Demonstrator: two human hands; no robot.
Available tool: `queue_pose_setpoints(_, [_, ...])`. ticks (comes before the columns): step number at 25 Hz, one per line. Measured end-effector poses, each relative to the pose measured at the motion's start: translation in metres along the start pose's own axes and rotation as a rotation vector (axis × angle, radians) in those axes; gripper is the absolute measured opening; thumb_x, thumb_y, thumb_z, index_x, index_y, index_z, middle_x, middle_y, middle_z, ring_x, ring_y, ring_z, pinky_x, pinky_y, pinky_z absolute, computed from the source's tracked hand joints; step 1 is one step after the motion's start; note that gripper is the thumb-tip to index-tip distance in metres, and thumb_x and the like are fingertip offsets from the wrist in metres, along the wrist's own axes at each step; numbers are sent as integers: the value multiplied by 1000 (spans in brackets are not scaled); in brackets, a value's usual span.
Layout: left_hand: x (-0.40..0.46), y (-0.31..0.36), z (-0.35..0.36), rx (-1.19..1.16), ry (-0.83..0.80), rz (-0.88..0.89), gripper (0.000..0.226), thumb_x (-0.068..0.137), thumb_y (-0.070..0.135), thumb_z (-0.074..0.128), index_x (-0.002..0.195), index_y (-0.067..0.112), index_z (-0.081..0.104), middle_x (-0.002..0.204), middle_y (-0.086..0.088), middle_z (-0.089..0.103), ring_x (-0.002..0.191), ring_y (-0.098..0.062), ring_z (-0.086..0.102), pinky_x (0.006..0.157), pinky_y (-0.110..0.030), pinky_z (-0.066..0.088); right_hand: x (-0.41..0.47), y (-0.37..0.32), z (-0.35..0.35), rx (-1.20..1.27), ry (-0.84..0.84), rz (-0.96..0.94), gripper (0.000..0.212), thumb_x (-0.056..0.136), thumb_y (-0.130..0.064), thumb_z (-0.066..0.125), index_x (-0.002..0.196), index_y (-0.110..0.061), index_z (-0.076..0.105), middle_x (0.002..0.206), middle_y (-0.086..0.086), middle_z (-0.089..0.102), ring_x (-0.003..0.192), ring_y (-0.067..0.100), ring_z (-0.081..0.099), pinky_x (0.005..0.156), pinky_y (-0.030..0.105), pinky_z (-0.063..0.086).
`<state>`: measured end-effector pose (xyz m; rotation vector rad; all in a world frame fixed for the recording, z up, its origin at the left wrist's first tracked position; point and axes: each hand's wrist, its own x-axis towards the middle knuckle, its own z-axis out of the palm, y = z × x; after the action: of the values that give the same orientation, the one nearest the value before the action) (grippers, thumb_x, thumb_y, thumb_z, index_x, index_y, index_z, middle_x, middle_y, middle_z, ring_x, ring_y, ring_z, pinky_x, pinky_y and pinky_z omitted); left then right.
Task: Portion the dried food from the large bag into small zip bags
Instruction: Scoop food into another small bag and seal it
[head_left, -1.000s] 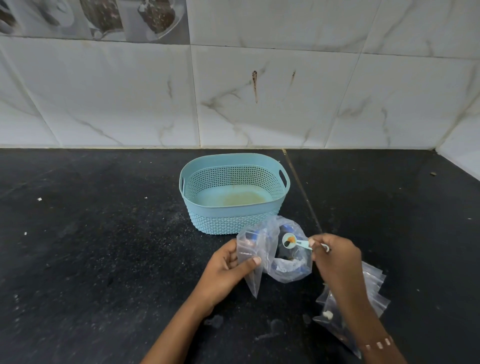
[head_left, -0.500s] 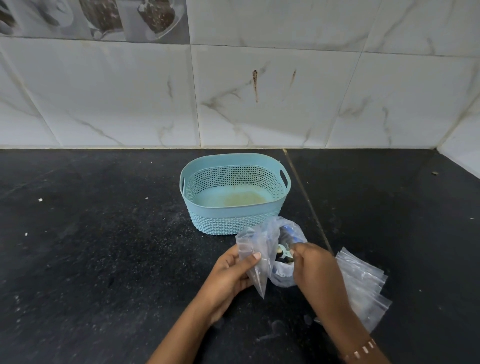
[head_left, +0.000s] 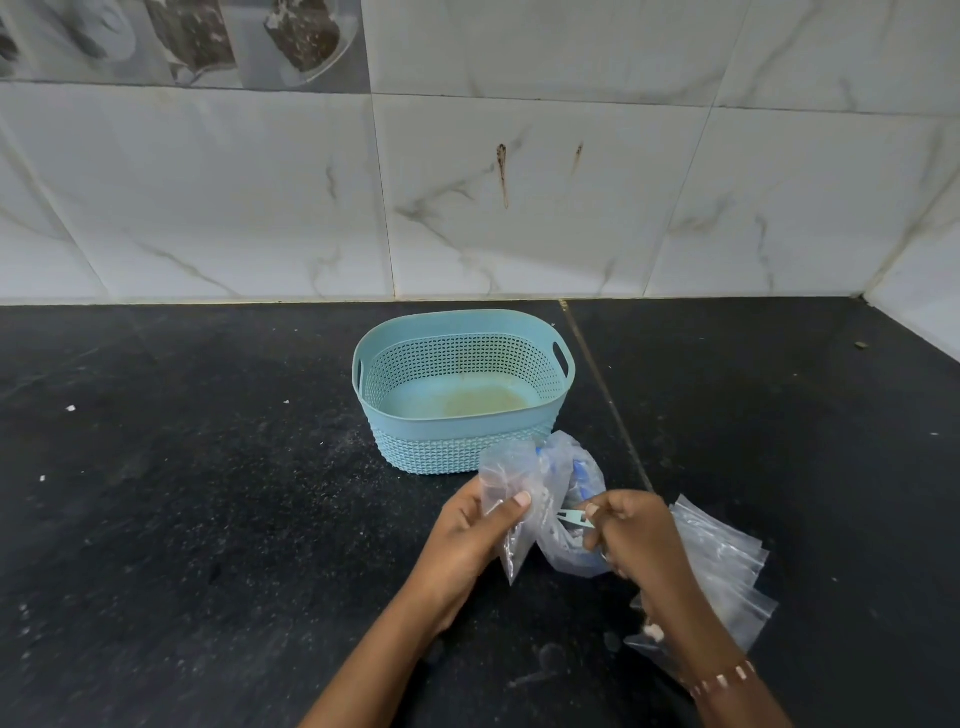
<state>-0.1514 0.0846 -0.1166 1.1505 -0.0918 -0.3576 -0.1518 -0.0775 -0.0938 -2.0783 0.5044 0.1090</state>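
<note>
- A light blue oval plastic basket (head_left: 464, 391) with perforated woven-pattern walls and a slot handle at each end stands upright on the counter, near its back edge; a yellowish-brown stain marks the basket's solid floor
- A black speckled stone countertop (head_left: 208, 519) carries a few scattered white crumbs on its left part; a thin pale seam (head_left: 605, 395) runs across it from the wall toward the front, just right of the basket
- A white marble-pattern tiled wall (head_left: 545, 197) rises behind; two brown drip streaks (head_left: 502, 174) mark it above the basket
- A grey picture tile (head_left: 182, 41) at upper left shows what may be dishes of food; too blurred to tell
</note>
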Motion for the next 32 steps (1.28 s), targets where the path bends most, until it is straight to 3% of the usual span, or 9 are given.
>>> queue_pose_setpoints(7, [-5, 0, -6, 45, 15, 31, 40, 78, 25, 63, 116, 11, 61, 114, -11, 69, 108, -26, 64, 97, -40, 47, -1, -2, 0, 143, -47, 131, 20, 92, -5, 46, 83, -7, 64, 54, 5, 53, 39, 9, 36, 32, 16, 27])
queue_pose_setpoints(11, [-7, 2, -8, 140, 11, 73, 47, 72, 34, 68, 114, 14, 62, 112, -8, 70, 107, -24, 64, 95, -38, 49, -1, 0, -6, 256, -22, 141, 22, 91, -1, 45, 79, -7, 62, 53, 7, 53, 38, 10, 36, 32, 17, 27])
queue_pose_setpoints(19, [-11, 6, -19, 329, 46, 145, 28, 83, 10, 63, 110, 13, 62, 105, 1, 73, 97, -11, 68, 81, -18, 51, -4, -4, -18, 275, 20, 95, 25, 91, 0, 46, 76, -6, 65, 51, 6, 52, 40, 11, 36, 32, 16, 27])
queue_pose_setpoints(32, [-16, 0, -35, 522, 57, 177, 32, 80, 11, 69, 110, 22, 62, 107, 9, 71, 101, -7, 66, 89, -21, 51, -11, -10, -41, 328, 22, 33, 24, 91, 0, 46, 77, -5, 65, 50, 5, 51, 36, 7, 34, 31, 16, 27])
